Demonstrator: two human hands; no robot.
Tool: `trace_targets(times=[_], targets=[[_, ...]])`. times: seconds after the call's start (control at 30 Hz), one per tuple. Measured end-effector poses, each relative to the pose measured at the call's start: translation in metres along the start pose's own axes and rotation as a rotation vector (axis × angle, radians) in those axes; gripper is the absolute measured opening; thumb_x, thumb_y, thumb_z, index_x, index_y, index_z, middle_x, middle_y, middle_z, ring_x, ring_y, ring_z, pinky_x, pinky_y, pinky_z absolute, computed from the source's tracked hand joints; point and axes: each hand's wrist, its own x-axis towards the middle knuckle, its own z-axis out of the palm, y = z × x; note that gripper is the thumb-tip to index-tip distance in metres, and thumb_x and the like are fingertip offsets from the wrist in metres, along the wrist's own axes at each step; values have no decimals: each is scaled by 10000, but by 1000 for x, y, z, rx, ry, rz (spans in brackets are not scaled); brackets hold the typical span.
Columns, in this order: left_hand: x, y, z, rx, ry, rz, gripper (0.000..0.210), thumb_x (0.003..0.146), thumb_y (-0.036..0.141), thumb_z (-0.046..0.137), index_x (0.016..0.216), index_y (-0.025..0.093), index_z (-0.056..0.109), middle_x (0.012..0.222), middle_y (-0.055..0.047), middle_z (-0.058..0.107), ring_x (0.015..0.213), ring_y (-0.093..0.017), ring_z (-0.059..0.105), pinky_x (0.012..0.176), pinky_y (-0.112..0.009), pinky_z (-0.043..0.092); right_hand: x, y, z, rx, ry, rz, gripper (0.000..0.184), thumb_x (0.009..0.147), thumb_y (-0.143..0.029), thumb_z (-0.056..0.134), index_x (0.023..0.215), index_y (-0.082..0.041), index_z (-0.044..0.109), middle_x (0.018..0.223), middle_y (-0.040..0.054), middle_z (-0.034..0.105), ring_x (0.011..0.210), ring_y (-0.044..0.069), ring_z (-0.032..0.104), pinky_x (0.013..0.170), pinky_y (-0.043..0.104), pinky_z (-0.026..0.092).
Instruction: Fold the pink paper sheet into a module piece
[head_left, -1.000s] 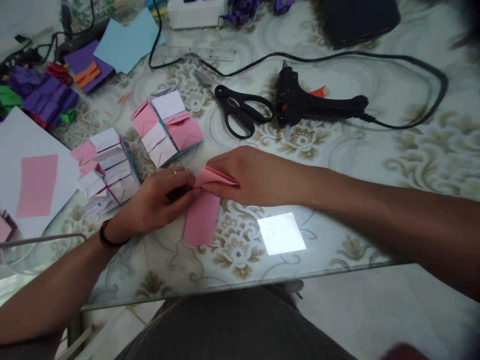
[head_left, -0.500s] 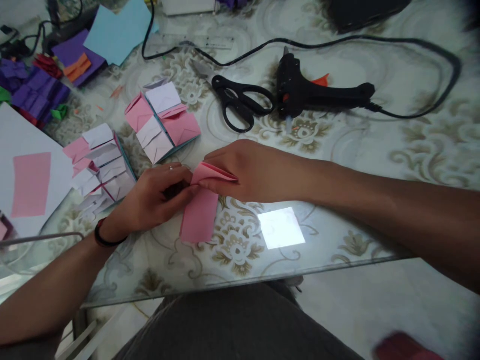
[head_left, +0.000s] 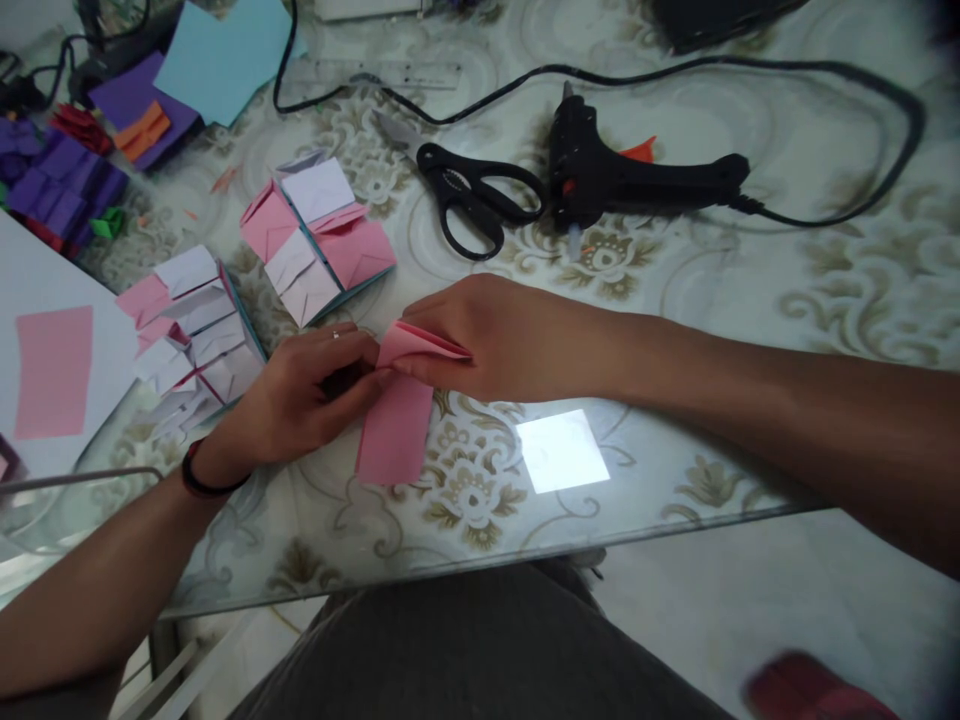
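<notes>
So the left hand (head_left: 319, 390) has the pink paper strip (head_left: 395, 435) pinched at its left edge, thumb against fingers, and the right hand (head_left: 480, 335) is pinching the folded-over top end. The strip's over the bench (head_left: 675, 300), near the front edge, lower part sticking out toward the person. One pink-and-white folded-paper panel (head_left: 199, 335) sits just beside the left hand, another (head_left: 300, 270) a bit farther back. Black-handled scissors (head_left: 459, 182) and a corded hot glue gun (head_left: 619, 187) lie beyond the right hand.
</notes>
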Motion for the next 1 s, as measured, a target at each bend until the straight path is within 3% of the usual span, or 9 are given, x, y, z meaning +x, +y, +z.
trace_targets(times=[0.73, 1.0], targets=[[0, -1, 0, -5, 9, 22, 188, 1044, 259, 609, 867, 199, 632, 763, -4, 620, 646, -123, 523, 608, -290, 409, -2, 3, 2, -38, 62, -64, 236, 1043, -329, 578, 903, -156, 656, 819, 16, 689, 722, 102, 516, 687, 280, 317], [0, -2, 2, -9, 18, 20, 192, 1042, 255, 632, 872, 170, 657, 774, -6, 634, 651, -103, 517, 609, -268, 393, -3, 2, 1, -66, 46, -33, 257, 1067, -376, 567, 952, -156, 638, 845, 33, 702, 807, 140, 612, 759, 291, 429]])
